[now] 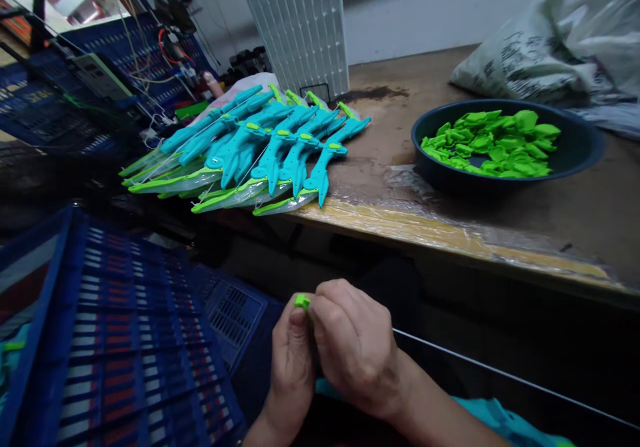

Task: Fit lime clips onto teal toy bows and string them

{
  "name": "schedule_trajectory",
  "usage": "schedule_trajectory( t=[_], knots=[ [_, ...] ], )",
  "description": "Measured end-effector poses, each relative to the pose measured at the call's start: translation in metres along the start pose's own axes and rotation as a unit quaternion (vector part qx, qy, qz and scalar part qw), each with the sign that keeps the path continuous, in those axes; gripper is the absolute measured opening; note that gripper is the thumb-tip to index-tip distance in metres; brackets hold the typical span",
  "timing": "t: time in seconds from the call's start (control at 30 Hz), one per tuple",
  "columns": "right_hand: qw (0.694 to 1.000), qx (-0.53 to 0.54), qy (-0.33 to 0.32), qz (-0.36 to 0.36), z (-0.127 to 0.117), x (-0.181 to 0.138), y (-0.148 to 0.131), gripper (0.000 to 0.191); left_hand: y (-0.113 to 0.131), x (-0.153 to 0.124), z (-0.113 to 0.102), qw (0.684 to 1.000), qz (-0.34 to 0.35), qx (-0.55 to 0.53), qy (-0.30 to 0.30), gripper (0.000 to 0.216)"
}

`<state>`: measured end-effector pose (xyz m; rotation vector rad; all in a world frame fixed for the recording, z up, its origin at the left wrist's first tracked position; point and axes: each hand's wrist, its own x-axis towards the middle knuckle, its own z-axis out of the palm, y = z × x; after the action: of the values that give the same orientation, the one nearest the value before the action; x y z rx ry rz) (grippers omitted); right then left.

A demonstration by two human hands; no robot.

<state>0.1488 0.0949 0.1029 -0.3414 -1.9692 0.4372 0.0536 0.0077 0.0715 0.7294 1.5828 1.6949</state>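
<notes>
Bright-green plastic is showing at the fingertips as a small, knobbly moulded piece (pixel 302 302), which the bent thumb and fingers of the left hand (pixel 293 360) are pinching below a brown wooden workbench (pixel 370 174), while the right hand (pixel 355 347) is curling against it, its own grip hidden. Probably light, stiff and slightly slick, the piece is likely favouring a fingertip hold on its edges. Beyond, a dark-blue plastic basin (pixel 583 144) is holding similar green pieces (pixel 495 144), and a crumpled whitish plastic sack (pixel 525 60) is bearing illegible dark print.
</notes>
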Motion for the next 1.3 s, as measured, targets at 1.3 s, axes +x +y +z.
schedule_trajectory(
  t=[1.3],
  knots=[
    [0.877, 0.317, -0.063, 0.356, -0.001, -0.009, -0.008, 0.019, 0.034, 0.016, -0.028, 0.974, -0.027, -0.080, -0.208, 0.018]
  ],
)
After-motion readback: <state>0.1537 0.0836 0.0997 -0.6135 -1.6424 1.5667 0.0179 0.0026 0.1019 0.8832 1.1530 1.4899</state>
